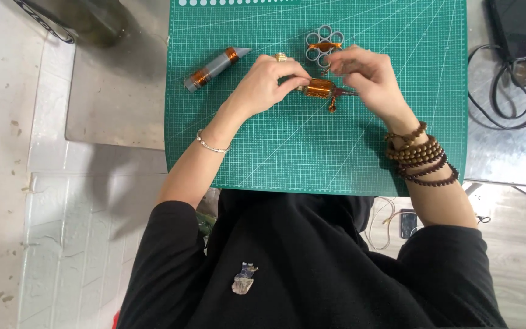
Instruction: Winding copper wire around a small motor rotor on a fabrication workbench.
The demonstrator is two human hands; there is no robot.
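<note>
Both of my hands meet over the middle of a green cutting mat (275,152). My left hand (269,82) pinches a small cylinder wrapped in amber tape (318,89). My right hand (366,76) grips the other end, where a loose strip of amber tape (332,105) hangs down. Just beyond my fingers lies a grey cluster of short tubes (322,45) bound with an amber band. Left of my hands a grey tube with two amber tape bands (214,68) lies on the mat.
The mat rests on a metal tabletop (117,103). Black cables (506,91) and a dark device (517,27) sit at the right. A black-strapped object (74,21) is at the top left. Pale floor tiles (7,213) lie to the left.
</note>
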